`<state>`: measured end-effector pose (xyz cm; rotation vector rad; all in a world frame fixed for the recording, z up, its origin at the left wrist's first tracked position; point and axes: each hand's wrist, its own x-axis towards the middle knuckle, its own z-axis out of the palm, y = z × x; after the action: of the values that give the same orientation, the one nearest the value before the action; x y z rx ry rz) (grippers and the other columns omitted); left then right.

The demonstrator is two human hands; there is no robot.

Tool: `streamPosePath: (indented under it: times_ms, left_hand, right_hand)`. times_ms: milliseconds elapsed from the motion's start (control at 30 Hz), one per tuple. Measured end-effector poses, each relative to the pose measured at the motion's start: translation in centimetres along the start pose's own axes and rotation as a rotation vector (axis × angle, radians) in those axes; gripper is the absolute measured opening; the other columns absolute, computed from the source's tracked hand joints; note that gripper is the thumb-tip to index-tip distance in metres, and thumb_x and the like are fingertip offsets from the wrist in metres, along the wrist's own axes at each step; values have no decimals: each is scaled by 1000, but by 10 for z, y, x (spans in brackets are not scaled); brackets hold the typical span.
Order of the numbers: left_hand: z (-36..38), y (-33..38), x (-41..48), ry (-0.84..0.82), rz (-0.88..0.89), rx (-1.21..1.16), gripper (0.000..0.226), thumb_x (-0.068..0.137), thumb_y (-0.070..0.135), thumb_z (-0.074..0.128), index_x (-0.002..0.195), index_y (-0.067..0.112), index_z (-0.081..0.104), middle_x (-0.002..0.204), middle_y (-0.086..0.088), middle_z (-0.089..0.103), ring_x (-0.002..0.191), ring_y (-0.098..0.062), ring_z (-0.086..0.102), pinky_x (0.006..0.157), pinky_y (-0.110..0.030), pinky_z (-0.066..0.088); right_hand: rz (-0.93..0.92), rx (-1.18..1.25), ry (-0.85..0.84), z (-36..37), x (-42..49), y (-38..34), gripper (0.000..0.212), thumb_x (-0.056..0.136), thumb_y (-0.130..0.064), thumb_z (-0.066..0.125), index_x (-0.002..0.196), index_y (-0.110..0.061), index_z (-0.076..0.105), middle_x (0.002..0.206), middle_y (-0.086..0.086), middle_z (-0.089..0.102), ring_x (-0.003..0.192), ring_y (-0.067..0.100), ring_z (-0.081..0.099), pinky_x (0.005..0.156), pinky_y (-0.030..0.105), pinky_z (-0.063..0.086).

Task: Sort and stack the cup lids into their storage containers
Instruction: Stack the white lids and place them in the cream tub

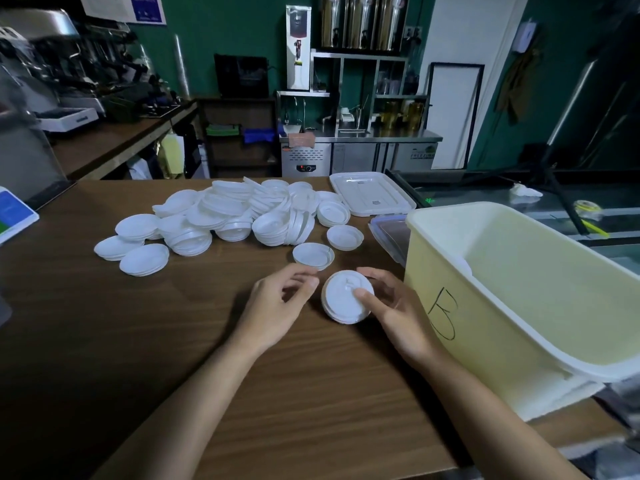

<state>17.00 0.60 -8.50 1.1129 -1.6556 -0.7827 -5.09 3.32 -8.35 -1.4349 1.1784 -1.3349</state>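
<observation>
A small stack of white cup lids (341, 301) is gripped by my right hand (391, 306), thumb on top and fingers behind, just above the wooden counter. My left hand (277, 304) hovers right beside it with fingers curled and apart, holding nothing. Behind lies a big pile of white lids (221, 220), with two single lids (313, 256) (345, 237) closer to me. A pale yellow storage bin (450, 334) marked "B" stands at the right, a white lid showing inside it.
A clear flat container lid (372, 197) lies behind the bin, and a clear box (389, 233) sits partly hidden beside it. A tablet (14, 213) rests at the counter's left edge. Coffee machines stand far left; a steel worktop lies behind.
</observation>
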Motion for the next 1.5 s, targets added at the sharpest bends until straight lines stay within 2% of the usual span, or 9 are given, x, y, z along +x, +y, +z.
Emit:
streamPosePath:
  times_ms: [133,300,367,467,633,833,1033,1167,1500]
  left_hand:
    - [-1,-9,6,64,168,258,29,95,5,69,119,18,74,112,14,70,105,-5,68,93,-29,57]
    - [3,-19,32,27,251,577,37,97,10,67,133,15,67,137,6,59,128,-13,55,108,-36,48]
    - [6,-22,43,-19,188,612,30,96,15,71,125,16,71,143,4,55,134,-14,51,110,-37,46]
    - [4,-28,51,-16,147,552,5,93,16,75,98,17,74,134,4,60,125,-10,57,105,-36,49]
    - [-6,-16,36,37,113,361,2,103,19,59,104,20,59,95,10,67,84,-2,62,70,-19,46]
    - [-4,-1,40,166,59,21,19,111,30,45,119,23,61,103,6,71,99,-11,66,84,-26,50]
    - [4,9,36,20,115,-75,23,107,28,55,120,25,73,117,9,72,117,-14,65,102,-36,51]
    - [21,16,27,-34,112,-41,18,99,28,66,113,28,78,103,11,70,99,-14,68,91,-33,54]
    - [31,22,17,-6,72,-68,17,91,22,78,108,27,80,105,18,77,92,-8,72,85,-24,56]
  right_hand:
    - [-6,14,57,3,1,1,29,97,-17,74,122,-31,70,118,-7,76,111,8,71,87,19,53]
    - [-17,11,85,3,2,2,28,96,-14,74,120,-29,71,115,-10,76,110,7,70,89,19,54]
    - [-19,18,86,4,2,2,27,96,-13,74,120,-26,71,114,-8,76,107,7,71,87,18,53]
    - [-17,31,83,3,2,2,26,96,-14,74,119,-26,72,113,-8,77,105,8,72,87,18,53]
    - [2,48,73,2,3,1,27,96,-15,74,119,-29,73,112,-11,78,107,6,72,89,17,53]
    - [2,58,83,0,2,-2,24,97,-19,74,119,-29,74,113,-12,77,107,5,71,86,11,49]
    - [20,57,70,0,4,0,22,101,-21,69,120,-31,73,121,-16,74,115,3,68,96,19,49]
    - [58,144,15,1,3,0,23,101,-34,63,119,-28,76,124,-8,75,123,13,66,111,40,48]
    - [76,163,46,0,5,1,36,88,-32,67,121,-22,74,119,-4,76,118,17,69,114,48,47]
